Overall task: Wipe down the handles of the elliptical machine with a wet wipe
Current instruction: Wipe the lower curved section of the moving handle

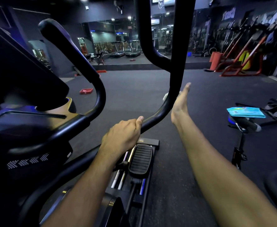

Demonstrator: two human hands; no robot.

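Wiping underway: left hand (123, 131) grips the handle (170, 102) steady, right hand (180, 104) presses the wipe (166, 96) on it, grip hidden; next, slide upward.

We see dark rubber floor (151, 86) beyond the grip, a mirrored wall (118, 41) farther off, red racks (239, 63) to its right.

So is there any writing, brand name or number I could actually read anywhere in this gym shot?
None reads clearly.
Wall lettering at the upper right: mirrored and blurred, unreadable.
Blue wipes packet: print too small to read.
Dotted pattern on the elliptical's housing: arrow shapes, no letters.
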